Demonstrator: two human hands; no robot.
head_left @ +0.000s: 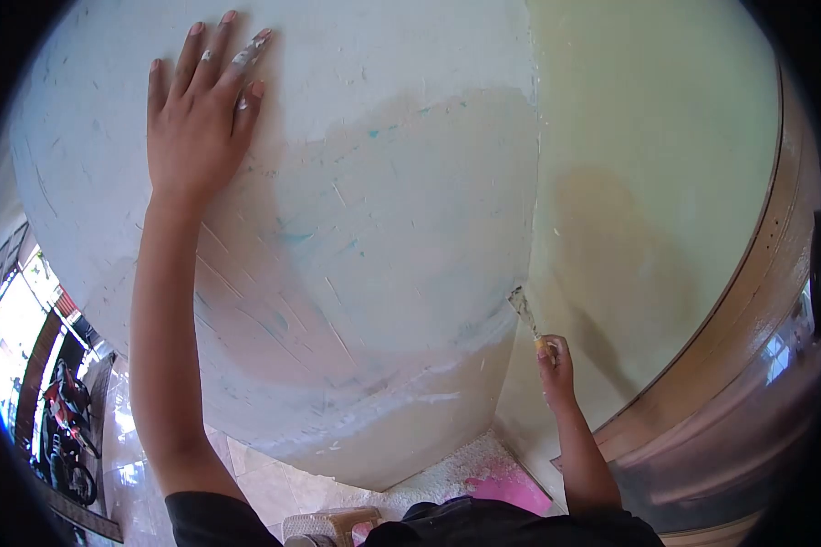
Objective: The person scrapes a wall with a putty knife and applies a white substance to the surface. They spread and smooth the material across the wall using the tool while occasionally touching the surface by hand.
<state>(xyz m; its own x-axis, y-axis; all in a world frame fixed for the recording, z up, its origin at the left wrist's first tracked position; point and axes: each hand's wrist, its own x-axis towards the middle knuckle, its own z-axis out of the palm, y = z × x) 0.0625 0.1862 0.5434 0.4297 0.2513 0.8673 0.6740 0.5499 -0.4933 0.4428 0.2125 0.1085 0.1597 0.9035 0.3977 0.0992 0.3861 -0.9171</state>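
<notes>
My left hand (192,137) lies flat against the pale wall (401,210), fingers spread, with white smears on some fingers. In my right hand (556,365) is a putty knife (523,308), gripped by its yellowish handle. Its blade points up and left, close to the inner corner where the pale wall meets the greenish wall (648,118); whether it touches the surface I cannot tell. Scratches, bluish marks and whitish filler streaks (365,415) cover the pale wall.
White flakes lie on the floor around a pink sheet (511,490) below the corner. A woven-looking box (328,527) stands near my body. Wooden trim (702,342) edges the greenish wall at right. Motorcycles (68,415) stand at far left.
</notes>
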